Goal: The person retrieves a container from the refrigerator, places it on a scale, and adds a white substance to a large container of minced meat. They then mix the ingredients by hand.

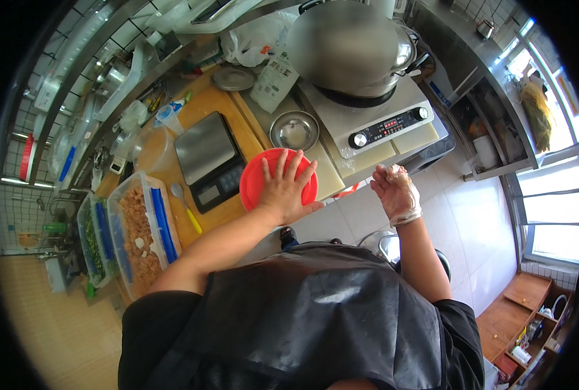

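Observation:
My left hand (287,192) lies flat with fingers spread on a round red plastic lid or dish (251,181) at the counter's front edge. It does not grasp the rim. My right hand (395,192), in a clear disposable glove, hangs over the floor to the right with its fingers bent; whether anything is in them is unclear. Just behind the red piece sits a small stainless steel bowl (294,130) with a little pale matter inside. Left of it stands a digital kitchen scale (206,156) with a bare steel platform.
A spoon with a yellow handle (192,219) lies beside a clear tub of minced filling (138,234). Another tub holds chopped greens (92,243). A steel pot (384,87), mostly blurred, stands on an induction cooker (367,126). Metal shelving (87,58) runs along the left.

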A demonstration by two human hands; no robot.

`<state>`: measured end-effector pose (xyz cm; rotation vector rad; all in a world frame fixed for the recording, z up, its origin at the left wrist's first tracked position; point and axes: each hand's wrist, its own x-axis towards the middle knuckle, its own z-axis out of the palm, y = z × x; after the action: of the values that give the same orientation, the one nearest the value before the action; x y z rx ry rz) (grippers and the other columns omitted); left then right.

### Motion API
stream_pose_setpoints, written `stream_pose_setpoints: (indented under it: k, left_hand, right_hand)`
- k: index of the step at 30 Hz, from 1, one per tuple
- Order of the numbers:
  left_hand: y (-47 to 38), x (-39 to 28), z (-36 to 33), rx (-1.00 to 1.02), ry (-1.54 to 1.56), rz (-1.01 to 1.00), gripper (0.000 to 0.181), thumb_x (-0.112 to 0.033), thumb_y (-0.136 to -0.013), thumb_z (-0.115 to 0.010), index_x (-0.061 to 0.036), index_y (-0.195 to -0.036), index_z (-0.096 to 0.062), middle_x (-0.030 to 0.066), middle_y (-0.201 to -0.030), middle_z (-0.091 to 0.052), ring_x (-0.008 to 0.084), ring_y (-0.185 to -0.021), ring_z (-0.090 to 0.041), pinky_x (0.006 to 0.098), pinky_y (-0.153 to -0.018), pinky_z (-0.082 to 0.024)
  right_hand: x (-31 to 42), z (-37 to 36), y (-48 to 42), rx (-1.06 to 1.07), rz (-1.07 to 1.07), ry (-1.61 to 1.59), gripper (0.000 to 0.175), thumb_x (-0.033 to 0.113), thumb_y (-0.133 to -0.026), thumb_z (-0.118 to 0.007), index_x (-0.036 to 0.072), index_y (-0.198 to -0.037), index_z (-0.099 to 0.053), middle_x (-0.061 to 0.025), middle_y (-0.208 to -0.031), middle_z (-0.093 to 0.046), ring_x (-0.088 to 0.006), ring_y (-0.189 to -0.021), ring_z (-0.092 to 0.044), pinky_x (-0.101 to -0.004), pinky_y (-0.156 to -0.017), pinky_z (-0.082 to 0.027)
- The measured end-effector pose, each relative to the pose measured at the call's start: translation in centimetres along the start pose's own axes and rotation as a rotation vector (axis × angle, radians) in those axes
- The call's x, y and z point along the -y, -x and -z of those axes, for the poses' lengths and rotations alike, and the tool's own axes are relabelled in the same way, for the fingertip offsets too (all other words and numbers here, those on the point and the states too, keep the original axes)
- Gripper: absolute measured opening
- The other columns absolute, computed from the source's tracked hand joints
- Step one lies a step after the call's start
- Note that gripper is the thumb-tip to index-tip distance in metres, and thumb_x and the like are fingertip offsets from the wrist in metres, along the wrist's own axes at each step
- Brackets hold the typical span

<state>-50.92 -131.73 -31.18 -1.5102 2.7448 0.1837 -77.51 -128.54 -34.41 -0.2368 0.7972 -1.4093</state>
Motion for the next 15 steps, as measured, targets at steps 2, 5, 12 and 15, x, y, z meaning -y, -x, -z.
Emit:
stream_pose_setpoints:
  k: [2, 5, 12, 15]
  left_hand:
    - [0.1, 0.4, -0.3, -0.016, 0.017, -0.002, 0.077, -0.060, -0.075, -0.051, -0.0193, -0.137, -0.031, 0.0126, -0.143, -0.017, 0.0376, -0.133, -0.009, 0.0647, -0.101, -0.006]
    - [0.2, 0.9, -1.0, -0.066, 0.026, -0.018, 0.073, -0.059, -0.076, -0.050, -0.0215, -0.136, -0.033, 0.0111, -0.144, -0.017, 0.0354, -0.134, -0.008, 0.0647, -0.101, -0.003]
    - [-0.3, 1.4, 0.3, 0.117, 0.083, -0.036, 0.076, -0.056, -0.072, -0.057, -0.0212, -0.136, -0.033, 0.0094, -0.145, -0.018, 0.0319, -0.135, -0.009, 0.0621, -0.103, -0.004]
    - [-3.2, 3.8, 2.5, 0.188, 0.272, -0.022, 0.062, -0.051, -0.080, -0.051, -0.0188, -0.132, -0.040, 0.0121, -0.139, -0.033, 0.0273, -0.131, -0.025, 0.0528, -0.107, -0.011]
  right_hand:
    - [0.4, -0.3, 0.2, 0.004, 0.013, -0.008, 0.004, 0.007, -0.082, -0.050, 0.010, -0.081, -0.053, -0.0089, -0.094, -0.061, -0.0218, -0.084, -0.060, -0.0357, -0.077, -0.050]
    - [0.5, -0.4, 0.6, -0.013, 0.044, 0.007, 0.005, 0.007, -0.081, -0.049, 0.010, -0.081, -0.053, -0.0091, -0.095, -0.061, -0.0220, -0.084, -0.060, -0.0360, -0.076, -0.050]
    - [0.4, 0.4, 2.4, 0.005, 0.066, 0.012, 0.003, 0.007, -0.081, -0.049, 0.009, -0.081, -0.052, -0.0098, -0.096, -0.061, -0.0218, -0.086, -0.060, -0.0359, -0.076, -0.051]
    - [1.0, 0.7, 3.0, 0.075, 0.132, -0.001, 0.002, 0.008, -0.081, -0.050, 0.009, -0.081, -0.051, -0.0103, -0.096, -0.061, -0.0217, -0.086, -0.060, -0.0357, -0.078, -0.050]
